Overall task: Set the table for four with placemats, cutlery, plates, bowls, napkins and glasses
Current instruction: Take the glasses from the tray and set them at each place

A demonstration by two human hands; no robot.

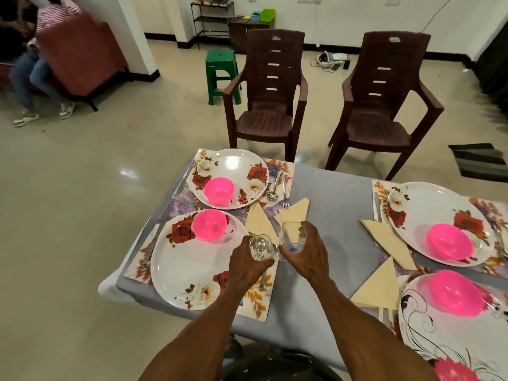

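Holding a glass in each hand, I'm over the gap between the two left settings. My left hand (247, 264) grips a clear glass (261, 247) round its body, above the right edge of the near left plate (189, 270). My right hand (305, 251) wraps a second glass (292, 236), taller, with something blue at its base; the two glasses look to be touching or just beside each other. Neither is set down yet, as far as I can tell.

Outward: two folded beige napkins lie just beyond the glasses, one (258, 222) beside the near left plate, one (295, 210) by the far left plate (229, 176). Each left plate sits on a floral placemat (255, 301) and carries a pink bowl (209, 224). A spoon and fork (277, 189) lie right of the far plate; a knife (182, 182) on its left.

On the right of the surface (330, 193), two more plates carry pink bowls, with napkins (387, 242) beside them; their cutlery is only partly in view.

Progress, my read: mats, plates, bowls, napkins done for four, cutlery mostly. Glasses are the last item; none stands on the surface. These two likely go to the left settings, two more needed for the right.

Two brown chairs (264, 105) stand past the surface.
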